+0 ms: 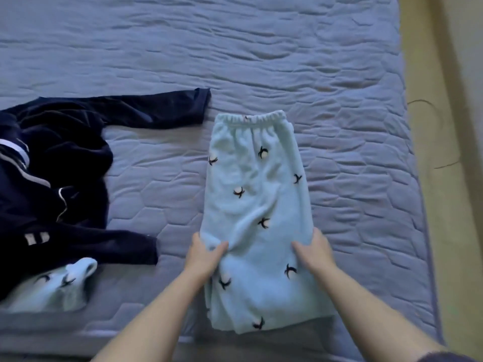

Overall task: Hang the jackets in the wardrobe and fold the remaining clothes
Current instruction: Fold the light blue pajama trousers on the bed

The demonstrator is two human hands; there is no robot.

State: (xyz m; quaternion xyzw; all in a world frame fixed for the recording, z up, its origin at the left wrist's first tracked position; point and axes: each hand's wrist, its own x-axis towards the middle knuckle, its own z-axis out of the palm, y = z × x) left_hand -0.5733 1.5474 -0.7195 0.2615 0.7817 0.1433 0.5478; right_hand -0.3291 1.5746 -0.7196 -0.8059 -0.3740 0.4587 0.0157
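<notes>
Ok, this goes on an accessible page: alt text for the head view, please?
The left hand and right hand grip the sides of pale blue patterned trousers on a quilted mattress. A navy jacket lies crumpled to their left.

Quilted blue mattress (235, 48), yellowish floor (424, 61)

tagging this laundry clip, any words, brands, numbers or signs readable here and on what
None: no text can be read in this view.
Jacket: pale stripes and three short bars, no letters.
Pants: a print of small dark figures, no words.
Small dark mark at the pants' waistband: too small to read.
</notes>
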